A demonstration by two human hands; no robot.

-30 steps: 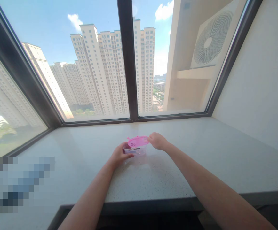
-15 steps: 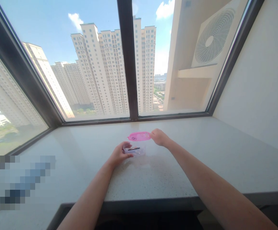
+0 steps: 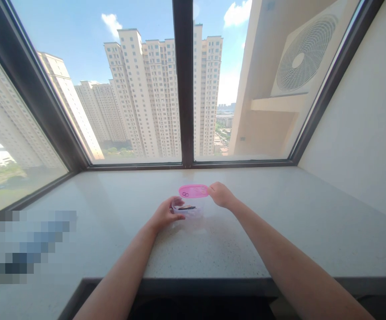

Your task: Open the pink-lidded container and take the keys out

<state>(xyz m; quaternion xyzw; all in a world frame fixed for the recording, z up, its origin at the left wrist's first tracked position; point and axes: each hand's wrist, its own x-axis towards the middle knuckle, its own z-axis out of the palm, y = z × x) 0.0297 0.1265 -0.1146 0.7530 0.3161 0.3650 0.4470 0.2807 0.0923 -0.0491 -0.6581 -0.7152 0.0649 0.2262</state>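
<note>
A clear plastic box (image 3: 193, 214) sits on the pale countertop, with my left hand (image 3: 169, 211) closed round its left end. Inside it lies a dark, slim, pen-like item (image 3: 187, 207), too small to name surely. My right hand (image 3: 221, 194) pinches the right end of a pink translucent lid (image 3: 193, 191). The lid is held just above and behind the box, apart from it at the near side. A small dark looped mark shows on the lid's left part.
A speckled white countertop (image 3: 212, 253) runs to the window frame (image 3: 188, 111) behind the box. Its dark front edge (image 3: 206, 284) is close to me. A blurred-out bluish item (image 3: 36, 244) lies at left. A white wall (image 3: 356, 133) rises at right.
The pink lid has come slightly lower and tilted a little, closer to the box. My left hand stays on the box. The whole view has shifted slightly.
</note>
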